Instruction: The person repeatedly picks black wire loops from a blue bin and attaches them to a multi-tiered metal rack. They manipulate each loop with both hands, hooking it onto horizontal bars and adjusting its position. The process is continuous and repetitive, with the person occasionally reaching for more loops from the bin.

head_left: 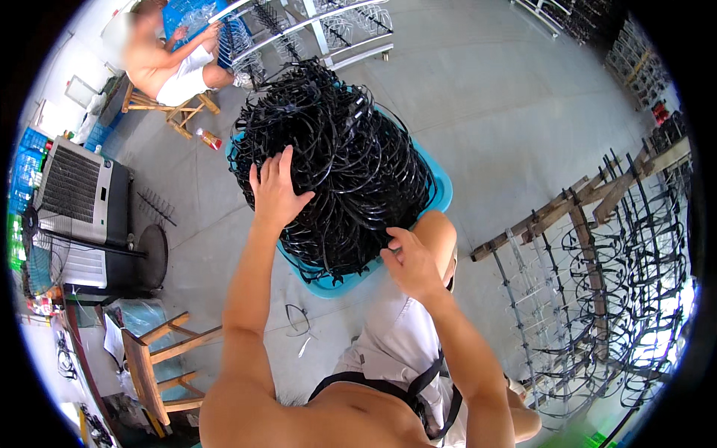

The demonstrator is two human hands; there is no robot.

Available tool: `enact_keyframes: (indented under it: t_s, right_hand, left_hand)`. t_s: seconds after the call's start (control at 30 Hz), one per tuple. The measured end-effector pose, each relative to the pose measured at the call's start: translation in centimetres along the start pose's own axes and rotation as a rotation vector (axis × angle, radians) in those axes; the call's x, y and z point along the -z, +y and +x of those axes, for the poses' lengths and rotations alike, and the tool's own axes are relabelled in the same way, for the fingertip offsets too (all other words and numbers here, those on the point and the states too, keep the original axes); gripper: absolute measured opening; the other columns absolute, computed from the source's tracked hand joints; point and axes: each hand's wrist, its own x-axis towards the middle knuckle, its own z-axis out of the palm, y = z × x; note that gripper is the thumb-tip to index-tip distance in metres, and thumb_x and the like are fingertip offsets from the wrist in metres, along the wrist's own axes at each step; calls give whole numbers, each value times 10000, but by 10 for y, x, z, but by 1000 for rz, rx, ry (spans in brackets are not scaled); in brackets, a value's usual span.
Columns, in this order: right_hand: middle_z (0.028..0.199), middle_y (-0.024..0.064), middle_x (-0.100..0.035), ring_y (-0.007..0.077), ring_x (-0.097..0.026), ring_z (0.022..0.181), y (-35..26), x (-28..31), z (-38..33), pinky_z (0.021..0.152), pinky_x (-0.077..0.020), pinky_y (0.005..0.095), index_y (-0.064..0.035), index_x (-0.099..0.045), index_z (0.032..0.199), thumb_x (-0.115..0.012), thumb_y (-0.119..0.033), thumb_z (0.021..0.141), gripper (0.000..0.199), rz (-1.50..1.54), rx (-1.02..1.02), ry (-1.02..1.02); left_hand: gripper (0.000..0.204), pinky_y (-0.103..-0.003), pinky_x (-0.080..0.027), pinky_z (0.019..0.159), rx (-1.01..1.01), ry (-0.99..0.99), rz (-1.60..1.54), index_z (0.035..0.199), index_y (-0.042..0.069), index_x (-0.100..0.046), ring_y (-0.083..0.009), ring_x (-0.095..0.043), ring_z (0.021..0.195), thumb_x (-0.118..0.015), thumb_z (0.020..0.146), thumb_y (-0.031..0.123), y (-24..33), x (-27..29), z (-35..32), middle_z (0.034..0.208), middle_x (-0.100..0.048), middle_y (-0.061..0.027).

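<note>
A large heap of thin, glossy black curved bands (351,172) fills a turquoise tub (442,181) in front of me and rises above its rim. My left hand (276,190) lies on the left side of the heap with its fingers spread, touching the bands and gripping none that I can see. Near the heap's lower right edge is my right hand (411,263), its fingers bent in toward the thumb. Whatever may be between those fingertips is too small to make out. My knee presses close to the tub on the right.
Wooden-framed racks (582,209) hung with black bands stand at right. A wheeled metal rack (317,33) is beyond the tub. Another person (160,63) sits far left. An air cooler (82,190) and a wooden stool (160,366) are at left. One loose band (297,319) lies on the floor.
</note>
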Motion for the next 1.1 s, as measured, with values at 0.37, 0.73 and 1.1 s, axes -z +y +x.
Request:
enact_keyframes:
  t_s: [0.37,0.73,1.1]
  right_hand:
    - [1046,147,-578,300,-608,839,-37,-2,22,761,-505,373,-41,-479,1217,-628,-106,815,434,104,150,45]
    - [816,62,-621,131,-588,651,-77,68,-21,573,-478,270,13,-404,1286,-763,-314,781,700,630,164,-380]
    - [1084,125,-574,194,-628,981,-38,111,-133,802,-515,328,-9,-404,1227,-772,-188,770,613,326,65,310]
  left_hand:
    - [707,-385,-456,801,-94,28,-404,1270,99,-469,-287,-590,782,-691,600,52,8,47,-4,846,-621,-79]
    - [559,-383,-404,854,-762,-94,-556,1054,58,-615,-236,-567,819,-736,509,94,120,170,-2,853,-568,-49]
    - [414,-306,-432,909,129,-954,-1900,1215,3,-516,-158,-536,1034,-570,909,277,250,84,-74,1156,-556,-78]
